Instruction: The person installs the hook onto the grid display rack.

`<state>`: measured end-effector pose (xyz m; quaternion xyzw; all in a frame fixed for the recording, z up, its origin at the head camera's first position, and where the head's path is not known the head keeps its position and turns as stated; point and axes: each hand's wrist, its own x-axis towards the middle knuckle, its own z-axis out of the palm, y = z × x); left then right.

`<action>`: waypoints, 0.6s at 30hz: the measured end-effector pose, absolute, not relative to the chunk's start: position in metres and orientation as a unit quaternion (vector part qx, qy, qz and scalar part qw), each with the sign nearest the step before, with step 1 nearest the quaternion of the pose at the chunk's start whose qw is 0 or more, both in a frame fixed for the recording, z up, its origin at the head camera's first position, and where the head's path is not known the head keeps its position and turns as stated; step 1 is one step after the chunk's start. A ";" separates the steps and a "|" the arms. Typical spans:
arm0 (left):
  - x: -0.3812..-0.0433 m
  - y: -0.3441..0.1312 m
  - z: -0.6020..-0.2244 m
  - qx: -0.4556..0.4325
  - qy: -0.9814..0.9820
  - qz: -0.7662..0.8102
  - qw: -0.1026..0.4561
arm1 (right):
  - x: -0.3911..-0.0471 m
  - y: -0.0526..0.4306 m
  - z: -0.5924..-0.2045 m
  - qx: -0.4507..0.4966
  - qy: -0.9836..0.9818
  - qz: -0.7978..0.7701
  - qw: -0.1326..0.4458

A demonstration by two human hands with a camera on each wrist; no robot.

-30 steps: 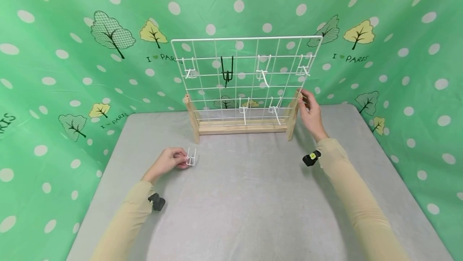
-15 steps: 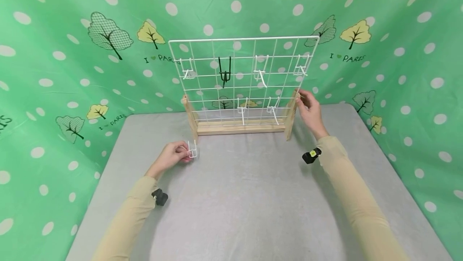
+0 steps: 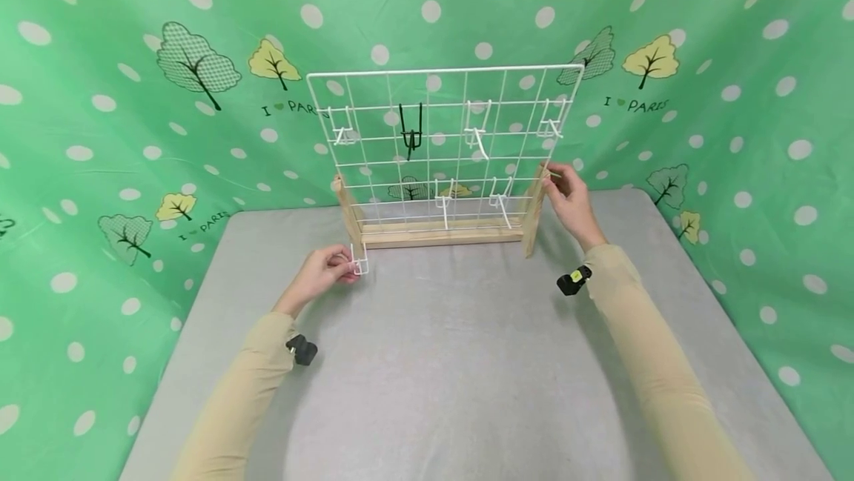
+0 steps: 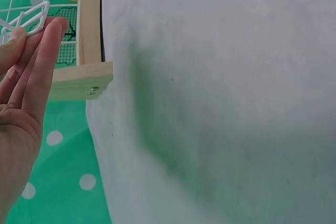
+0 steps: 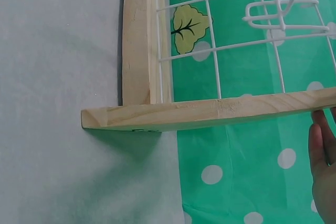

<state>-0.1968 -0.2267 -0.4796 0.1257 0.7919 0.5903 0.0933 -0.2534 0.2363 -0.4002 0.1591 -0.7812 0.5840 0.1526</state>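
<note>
My left hand (image 3: pixel 322 275) pinches a white wire hook (image 3: pixel 360 260) between thumb and fingers, in front of the foot of the rack's left post. In the left wrist view the hook (image 4: pixel 34 19) overlaps the grid behind it. A white wire grid rack (image 3: pixel 445 69) stands upright in a wooden base (image 3: pixel 443 239). My right hand (image 3: pixel 572 203) holds the upper part of the right wooden post (image 3: pixel 534 214), with the thumb on the near side. Fingertips touch that post (image 5: pixel 226 111) in the right wrist view too.
Several white hooks hang on the grid, among them an upper one (image 3: pixel 477 138) and a lower one (image 3: pixel 500 201). One black hook (image 3: pixel 411 138) hangs upper left of centre. A grey cloth covers the table (image 3: pixel 440 362); a green patterned curtain (image 3: pixel 373 29) surrounds it.
My left hand has moved forward and slightly right with the white hook, from the open table to the rack's left foot. My right hand has stayed on the post.
</note>
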 end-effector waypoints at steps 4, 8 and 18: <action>-0.199 -0.224 -0.477 0.123 0.791 0.593 0.091 | -0.253 0.235 -0.399 0.163 -0.782 0.581 0.155; -0.200 -0.221 -0.470 0.122 0.794 0.588 0.089 | -0.253 0.235 -0.398 0.164 -0.781 0.584 0.152; -0.209 -0.222 -0.457 0.124 0.796 0.587 0.073 | -0.255 0.241 -0.396 0.160 -0.777 0.598 0.114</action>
